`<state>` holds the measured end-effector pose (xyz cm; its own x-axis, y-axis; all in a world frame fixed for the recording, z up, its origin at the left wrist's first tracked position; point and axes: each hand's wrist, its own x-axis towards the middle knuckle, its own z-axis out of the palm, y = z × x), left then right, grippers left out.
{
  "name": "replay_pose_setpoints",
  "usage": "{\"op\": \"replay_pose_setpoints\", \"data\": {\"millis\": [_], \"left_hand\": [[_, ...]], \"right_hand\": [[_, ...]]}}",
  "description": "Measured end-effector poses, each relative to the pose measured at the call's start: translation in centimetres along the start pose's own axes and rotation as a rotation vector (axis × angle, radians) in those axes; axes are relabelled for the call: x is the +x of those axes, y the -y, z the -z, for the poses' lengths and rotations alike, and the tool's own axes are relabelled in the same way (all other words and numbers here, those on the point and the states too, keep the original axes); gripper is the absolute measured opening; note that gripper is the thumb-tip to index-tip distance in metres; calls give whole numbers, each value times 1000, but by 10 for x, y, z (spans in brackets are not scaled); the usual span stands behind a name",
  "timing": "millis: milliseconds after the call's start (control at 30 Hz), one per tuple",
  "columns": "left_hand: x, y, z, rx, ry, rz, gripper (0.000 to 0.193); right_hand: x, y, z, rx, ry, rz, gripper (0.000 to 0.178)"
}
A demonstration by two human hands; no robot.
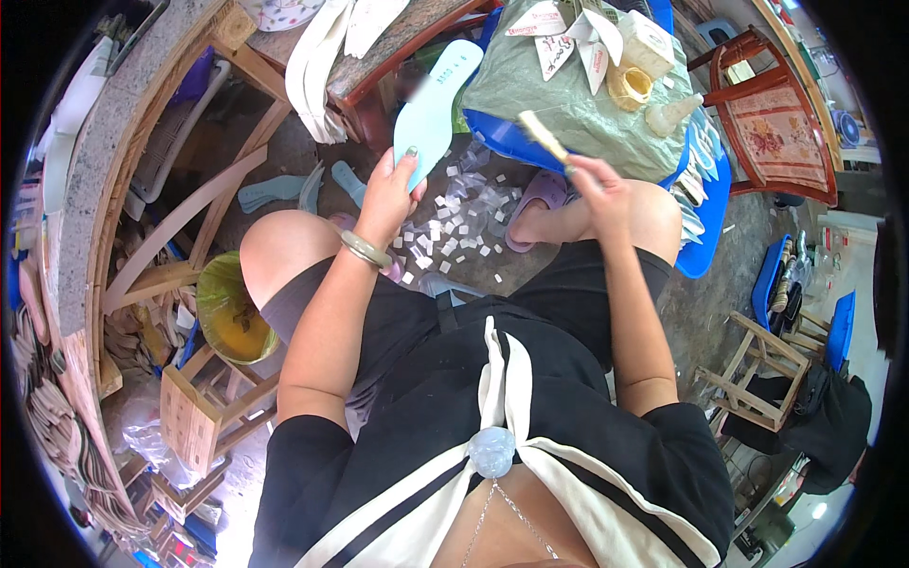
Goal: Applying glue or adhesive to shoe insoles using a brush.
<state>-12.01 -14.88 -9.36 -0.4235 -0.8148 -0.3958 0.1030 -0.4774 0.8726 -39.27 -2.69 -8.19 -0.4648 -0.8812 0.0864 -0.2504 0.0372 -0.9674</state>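
My left hand [391, 197] is closed round the heel end of a pale blue insole [431, 118], thumb on top. The insole points up and away from me, with small dark print near its toe. In my right hand [601, 194], slightly blurred, is a slim brush [543, 137] with a pale tip, held over my right knee and apart from the insole. Beyond it, a green plastic sheet [530, 85] covers a work surface. On that sheet stand a yellowish open pot [630, 87], a whitish square container [648, 44] and several white pointed cut pieces [554, 55].
Small white squares [454, 222] litter the floor between my feet. More blue insoles [272, 192] lie on the floor at the left. A lined bin [227, 317] stands beside my left knee. At the right are a blue tray [705, 222], a wooden chair [772, 114] and a wooden stool [755, 369].
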Motion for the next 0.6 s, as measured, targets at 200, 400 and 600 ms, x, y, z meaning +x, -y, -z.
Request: {"op": "replay_pose_setpoints", "data": {"millis": [200, 400, 600], "left_hand": [[-11, -5, 3, 30, 26, 23, 23], [-19, -3, 13, 1, 51, -29, 23], [-24, -6, 12, 155, 37, -35, 23]], "right_hand": [[-14, 30, -62, -233, 203, 339, 19], [16, 33, -68, -387, 55, 389, 16], [48, 31, -51, -482, -117, 347, 15]]}}
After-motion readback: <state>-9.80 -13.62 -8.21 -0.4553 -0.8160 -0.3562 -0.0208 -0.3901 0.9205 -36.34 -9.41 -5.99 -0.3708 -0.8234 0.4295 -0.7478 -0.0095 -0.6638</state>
